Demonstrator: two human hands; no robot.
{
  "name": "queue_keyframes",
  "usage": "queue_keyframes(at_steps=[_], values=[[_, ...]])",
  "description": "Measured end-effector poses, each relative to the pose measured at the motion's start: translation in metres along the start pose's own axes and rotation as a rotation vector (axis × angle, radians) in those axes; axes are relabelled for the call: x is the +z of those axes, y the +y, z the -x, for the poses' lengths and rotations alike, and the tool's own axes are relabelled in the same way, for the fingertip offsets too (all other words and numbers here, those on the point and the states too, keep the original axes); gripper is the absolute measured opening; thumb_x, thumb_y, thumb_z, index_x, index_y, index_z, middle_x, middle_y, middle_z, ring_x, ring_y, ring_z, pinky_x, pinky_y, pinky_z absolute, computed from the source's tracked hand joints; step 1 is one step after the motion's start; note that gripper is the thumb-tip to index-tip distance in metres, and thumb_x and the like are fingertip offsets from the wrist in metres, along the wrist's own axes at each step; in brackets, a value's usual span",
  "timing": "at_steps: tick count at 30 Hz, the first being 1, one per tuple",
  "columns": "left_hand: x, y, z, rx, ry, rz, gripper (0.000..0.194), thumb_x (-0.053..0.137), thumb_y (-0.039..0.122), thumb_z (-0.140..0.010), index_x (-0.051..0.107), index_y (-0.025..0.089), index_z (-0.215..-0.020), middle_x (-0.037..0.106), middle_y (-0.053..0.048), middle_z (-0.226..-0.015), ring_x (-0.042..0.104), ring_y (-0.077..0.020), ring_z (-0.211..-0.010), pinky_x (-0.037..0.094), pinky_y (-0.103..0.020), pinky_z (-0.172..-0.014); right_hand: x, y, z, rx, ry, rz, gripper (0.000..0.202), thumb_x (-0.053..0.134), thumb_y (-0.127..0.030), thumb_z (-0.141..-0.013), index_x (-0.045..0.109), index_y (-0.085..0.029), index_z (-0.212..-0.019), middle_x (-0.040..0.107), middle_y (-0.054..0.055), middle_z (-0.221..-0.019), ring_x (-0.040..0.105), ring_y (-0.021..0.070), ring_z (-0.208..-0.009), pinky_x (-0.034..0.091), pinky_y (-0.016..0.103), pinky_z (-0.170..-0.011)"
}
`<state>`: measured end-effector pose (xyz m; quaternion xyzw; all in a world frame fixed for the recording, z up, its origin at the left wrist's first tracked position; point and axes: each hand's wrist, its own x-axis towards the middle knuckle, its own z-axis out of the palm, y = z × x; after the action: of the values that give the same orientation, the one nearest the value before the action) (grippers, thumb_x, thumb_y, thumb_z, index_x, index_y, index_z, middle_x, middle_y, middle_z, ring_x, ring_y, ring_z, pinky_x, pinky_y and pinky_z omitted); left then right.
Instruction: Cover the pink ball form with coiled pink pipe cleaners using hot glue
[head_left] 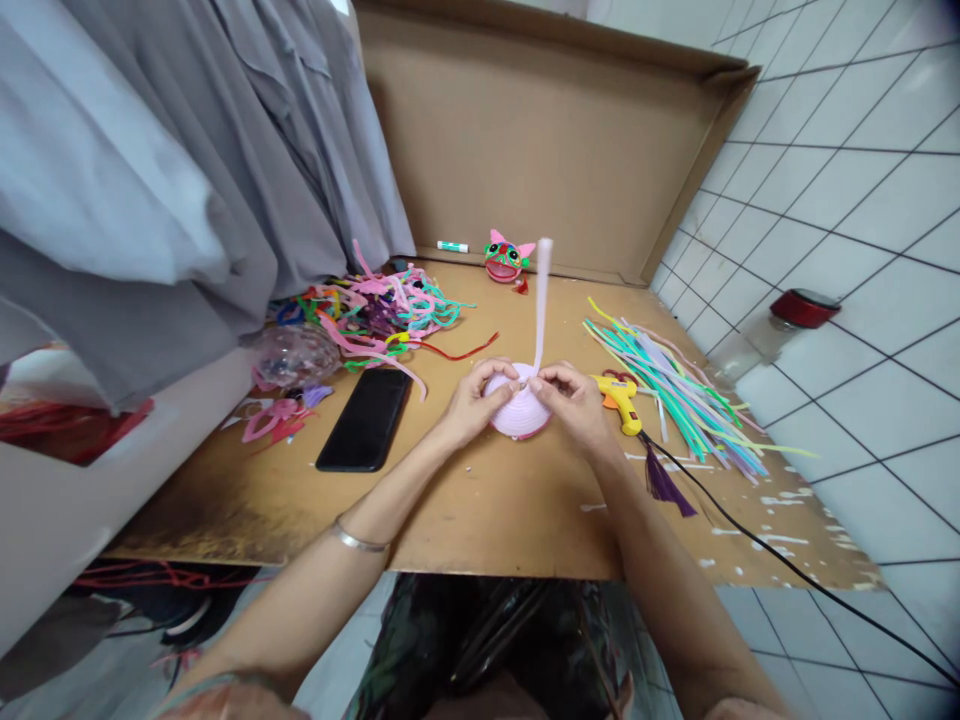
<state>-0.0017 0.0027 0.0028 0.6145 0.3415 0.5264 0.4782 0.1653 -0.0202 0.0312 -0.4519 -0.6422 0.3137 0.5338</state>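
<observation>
A round lilac coil (519, 418), wound in rings from what looks like pipe cleaner, sits at the middle of the table with pink showing along its lower edge. My left hand (480, 402) grips its left side, thumb on top. On the other side, my right hand (568, 398) is closed, fingertips pinching the lilac pipe cleaner (542, 300) near the coil's top. The strip's free end stands up above the hands, slightly blurred. My fingers hide part of the coil's upper edge.
Left lie a black phone (364, 420) and a heap of colourful pipe cleaners (390, 305). A yellow glue gun (621, 398) with a black cord, a purple tassel (667, 485) and a pipe cleaner bundle (675, 385) are right. Behind stand an animal-head figure (505, 260) and a cardboard wall (525, 140).
</observation>
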Motion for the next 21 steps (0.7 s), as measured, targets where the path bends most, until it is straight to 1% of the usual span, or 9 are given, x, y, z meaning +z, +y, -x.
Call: queue_keyframes(at_steps=[6,9,15,18,21], values=[[0.0007,-0.0013,0.0005,0.010,0.003,-0.015,0.022,0.068,0.035,-0.075,0.065,0.018,-0.088,0.060,-0.010,-0.121,0.056,-0.0254,-0.116,0.045,-0.039,-0.100,0.0048,-0.0053,0.0026,-0.019,0.048,0.063,0.021,0.067,-0.038,-0.071,0.058,-0.020,-0.066,0.048,-0.003,-0.066,0.040,0.0104,-0.059,0.035,0.026,-0.056],[0.0011,-0.0007,0.0007,0.006,0.007,-0.011,0.021,0.068,0.034,-0.075,0.065,0.018,-0.087,0.061,-0.010,-0.120,0.056,-0.0265,-0.119,0.044,-0.040,-0.101,0.0059,-0.0053,0.0029,0.009,0.066,0.095,0.018,0.064,-0.035,-0.069,0.056,-0.020,-0.064,0.047,-0.003,-0.065,0.039,0.0106,-0.059,0.034,0.026,-0.056],[0.0032,0.0010,-0.0007,-0.005,0.023,-0.001,0.018,0.068,0.033,-0.074,0.064,0.019,-0.085,0.063,-0.009,-0.114,0.054,-0.0274,-0.123,0.042,-0.040,-0.103,0.0069,-0.0049,0.0034,0.081,0.080,0.083,0.013,0.060,-0.031,-0.064,0.061,-0.020,-0.070,0.047,-0.003,-0.064,0.041,0.0112,-0.057,0.034,0.026,-0.054],[0.0040,-0.0002,-0.0009,-0.007,0.024,0.001,0.019,0.068,0.033,-0.073,0.065,0.018,-0.085,0.063,-0.009,-0.114,0.055,-0.0268,-0.121,0.043,-0.039,-0.102,0.0079,-0.0050,0.0043,0.100,0.100,0.079,0.012,0.060,-0.030,-0.063,0.062,-0.020,-0.070,0.050,-0.003,-0.065,0.040,0.0110,-0.056,0.034,0.026,-0.054],[0.0048,-0.0020,-0.0007,-0.007,0.028,0.001,0.020,0.068,0.034,-0.073,0.065,0.018,-0.085,0.064,-0.009,-0.114,0.057,-0.0255,-0.117,0.045,-0.037,-0.098,0.0087,-0.0049,0.0053,0.103,0.111,0.073,0.016,0.059,-0.030,-0.063,0.065,-0.019,-0.073,0.053,-0.001,-0.068,0.040,0.0111,-0.056,0.033,0.026,-0.054]])
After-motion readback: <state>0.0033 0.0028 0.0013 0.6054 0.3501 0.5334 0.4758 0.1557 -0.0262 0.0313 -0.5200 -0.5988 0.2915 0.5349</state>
